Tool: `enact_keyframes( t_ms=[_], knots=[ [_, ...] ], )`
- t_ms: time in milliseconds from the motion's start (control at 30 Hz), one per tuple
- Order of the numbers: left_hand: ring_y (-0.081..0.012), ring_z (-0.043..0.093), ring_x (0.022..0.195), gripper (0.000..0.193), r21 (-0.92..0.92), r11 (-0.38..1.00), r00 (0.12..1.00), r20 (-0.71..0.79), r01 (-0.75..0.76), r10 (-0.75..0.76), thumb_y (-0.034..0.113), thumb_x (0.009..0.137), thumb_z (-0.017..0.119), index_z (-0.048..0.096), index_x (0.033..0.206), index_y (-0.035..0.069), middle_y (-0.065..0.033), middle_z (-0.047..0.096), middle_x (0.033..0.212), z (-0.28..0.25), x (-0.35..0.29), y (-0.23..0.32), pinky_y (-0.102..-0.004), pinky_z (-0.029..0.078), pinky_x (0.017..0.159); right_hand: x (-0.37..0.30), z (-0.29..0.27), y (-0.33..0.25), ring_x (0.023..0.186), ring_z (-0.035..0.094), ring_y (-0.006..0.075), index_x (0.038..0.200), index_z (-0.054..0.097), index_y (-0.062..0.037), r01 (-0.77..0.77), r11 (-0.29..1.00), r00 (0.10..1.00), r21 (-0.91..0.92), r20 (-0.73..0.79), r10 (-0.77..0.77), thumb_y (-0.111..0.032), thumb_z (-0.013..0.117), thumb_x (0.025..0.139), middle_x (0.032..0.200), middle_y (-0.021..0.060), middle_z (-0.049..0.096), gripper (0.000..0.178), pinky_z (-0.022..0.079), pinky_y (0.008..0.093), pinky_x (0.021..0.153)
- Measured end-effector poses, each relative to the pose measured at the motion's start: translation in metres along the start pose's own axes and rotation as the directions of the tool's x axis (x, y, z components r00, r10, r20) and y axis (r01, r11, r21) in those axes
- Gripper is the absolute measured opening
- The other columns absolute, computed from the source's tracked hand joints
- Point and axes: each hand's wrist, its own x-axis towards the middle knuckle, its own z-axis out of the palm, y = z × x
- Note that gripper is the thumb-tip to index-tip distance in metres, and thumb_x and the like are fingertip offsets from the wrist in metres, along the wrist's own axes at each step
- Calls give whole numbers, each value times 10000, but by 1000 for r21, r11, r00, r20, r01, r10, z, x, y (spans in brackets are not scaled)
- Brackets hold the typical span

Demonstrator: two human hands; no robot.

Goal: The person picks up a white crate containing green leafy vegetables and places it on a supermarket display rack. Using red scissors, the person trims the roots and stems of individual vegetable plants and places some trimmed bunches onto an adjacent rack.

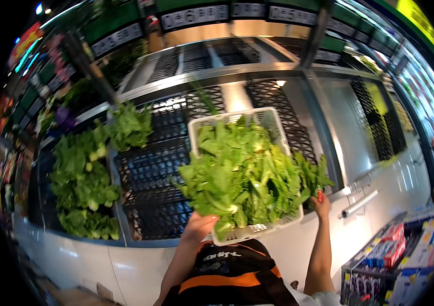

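Note:
A white plastic basket [283, 135] heaped with green leafy lettuce [247, 168] is in front of my body, over the near edge of the display. My left hand [202, 224] is at the basket's near left side, closed on lettuce leaves, with its fingertips partly hidden under them. At the right side, my right hand [322, 205] is closed around the lower end of a darker bunch of leafy greens [311, 173]. A small red piece [320, 195] shows at its fingers; I cannot make out whether it is a tie.
Black slatted crates [150, 168] line the metal-edged display. More leafy greens [84, 178] lie in the left bay. To the right are a metal bay [344, 117], a roll on a wire holder [362, 203] and a shelf of packaged goods [395, 250]. Price signs hang above.

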Motion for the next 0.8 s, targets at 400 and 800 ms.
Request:
enact_keyframes(
  t_ms=[400,800],
  knots=[
    [-161,541,1141,568,355,927,993,60,-119,104,-26,842,696,427,1342,-13,-88,542,1275,34,8,1,-307,460,970,-149,-20,-294,906,600,110,1173,635,-33,79,717,886,693,281,-369,-105,701,859,1065,55,662,328,485,243,782],
    [-194,432,1284,797,216,974,992,120,-72,47,93,847,719,233,1471,-2,-122,385,1444,28,1,19,-344,370,1054,-185,41,-312,555,474,52,1069,546,-64,-238,692,760,682,574,-304,-184,808,788,750,-39,537,403,389,219,448]
  ],
)
